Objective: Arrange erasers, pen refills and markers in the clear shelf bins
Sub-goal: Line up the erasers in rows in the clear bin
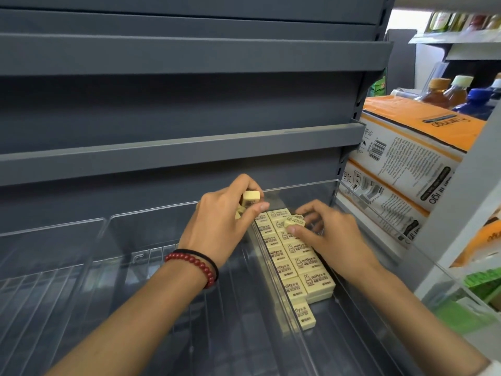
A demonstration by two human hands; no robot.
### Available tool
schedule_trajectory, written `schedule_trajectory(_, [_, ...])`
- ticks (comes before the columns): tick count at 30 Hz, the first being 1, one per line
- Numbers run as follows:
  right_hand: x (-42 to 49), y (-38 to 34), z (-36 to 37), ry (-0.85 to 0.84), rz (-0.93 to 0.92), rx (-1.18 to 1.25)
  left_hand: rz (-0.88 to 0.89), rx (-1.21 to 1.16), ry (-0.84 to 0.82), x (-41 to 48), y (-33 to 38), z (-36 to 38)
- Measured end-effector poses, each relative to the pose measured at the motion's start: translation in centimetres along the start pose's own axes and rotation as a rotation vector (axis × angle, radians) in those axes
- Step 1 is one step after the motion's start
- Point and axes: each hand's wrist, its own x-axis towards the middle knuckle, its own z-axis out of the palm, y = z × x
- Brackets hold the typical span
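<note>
Pale yellow erasers [295,264] with a rabbit print lie in two stacked rows inside the right clear shelf bin [360,316]. My left hand [222,226] hovers over the bin's left wall and grips a few loose erasers [250,198]. My right hand [328,234] pinches one eraser [294,221] between thumb and fingers, tilted just above the far end of the rows. A single eraser [305,314] lies alone at the near end. No pen refills or markers are visible.
A second clear bin [81,267] stands to the left with nothing visible inside. Grey shelves [176,153] overhang close above. To the right stand orange-and-white cartons [401,169], drink bottles [447,93] and green packs [482,283].
</note>
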Motion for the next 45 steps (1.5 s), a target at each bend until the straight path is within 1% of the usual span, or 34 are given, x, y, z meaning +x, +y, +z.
schedule_trajectory(4, [0.3,1.0,0.3,0.166,0.048,-0.002,0.041,0.009,0.019,0.0,0.1,-0.1])
schedule_trajectory(6, [0.5,1.6,0.4,0.188,0.054,-0.033,0.042,0.017,0.029,0.0,0.1,0.0])
schedule_trajectory(13, [1.4,3.2,1.3,0.139,0.009,-0.028,0.032,-0.006,0.048,0.0,0.1,-0.1])
schedule_trajectory(19, [1.8,3.2,1.7,0.187,-0.033,-0.009,-0.001,-0.073,0.072,0.1,-0.2,-0.1])
schedule_trajectory(23, [1.9,3.3,1.6,0.205,-0.016,0.000,-0.087,-0.179,0.072,0.2,0.0,0.1])
schedule_trajectory(27, [2.0,3.0,1.9,0.184,-0.028,0.062,-0.152,-0.274,0.056,0.1,0.5,0.0])
schedule_trajectory(30, [1.9,3.0,2.1,0.176,-0.064,0.057,-0.187,-0.289,0.053,0.1,0.6,-0.1])
schedule_trajectory(32, [2.0,3.3,1.8,0.170,-0.045,0.067,-0.227,-0.311,0.049,0.3,0.6,-0.1])
schedule_trajectory(35, [2.0,3.1,1.1,0.208,-0.065,0.109,-0.281,-0.352,0.047,0.3,0.7,-0.2])
schedule_trajectory(38, [1.4,0.9,0.5,0.218,-0.144,0.239,-0.230,-0.335,0.031,0.3,0.7,-0.3])
schedule_trajectory(41, [0.8,-1.2,0.1,0.103,-0.208,0.421,-0.101,-0.272,-0.015,0.1,0.6,-0.5])
schedule_trajectory(43, [0.6,-1.7,0.1,0.042,-0.241,0.465,-0.052,-0.265,-0.047,0.0,0.6,-0.4])
schedule_trajectory(45, [0.5,-1.8,0.2,0.027,-0.265,0.459,-0.035,-0.278,-0.062,0.0,0.6,-0.4])
